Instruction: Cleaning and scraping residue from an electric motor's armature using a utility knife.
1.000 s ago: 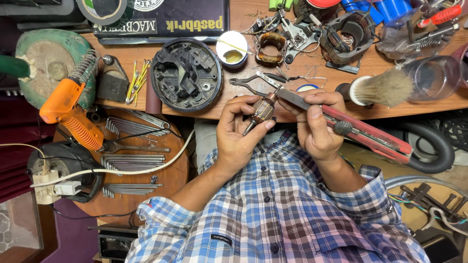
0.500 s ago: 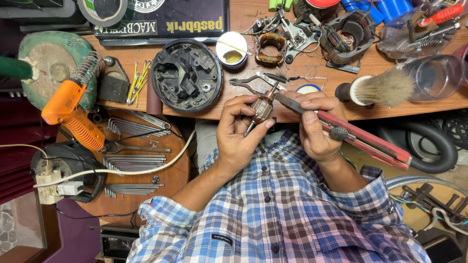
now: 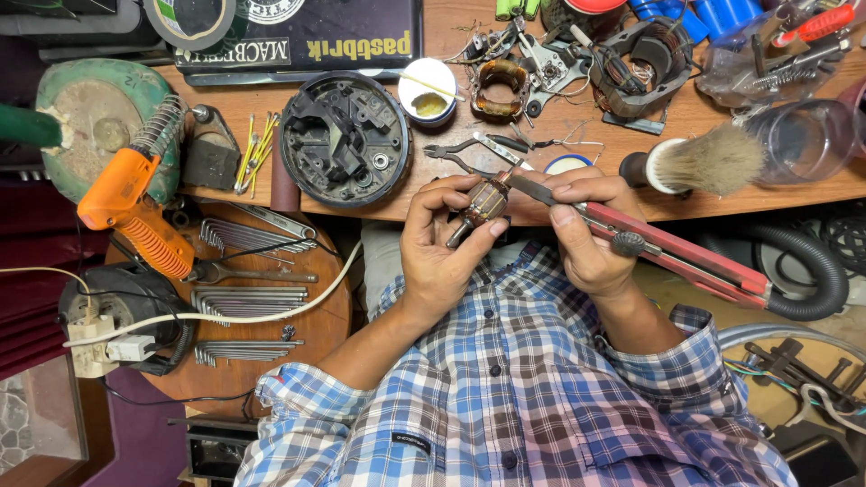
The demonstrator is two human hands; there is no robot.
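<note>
Over the cluttered wooden workbench (image 3: 361,212), just past a plaid shirt (image 3: 505,388): right hand (image 3: 591,230) wrapped tight round a red utility knife (image 3: 686,257), blade tip resting on a small motor armature (image 3: 476,207). Left hand (image 3: 442,243) pinching that armature, fingers (image 3: 424,194) curled closed, thumb pressed underneath. Pliers (image 3: 469,149) lying just behind.

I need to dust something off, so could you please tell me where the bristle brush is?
In the head view, the black-handled bristle brush lies on the wooden bench's right side, beside the clear plastic jar.
</note>
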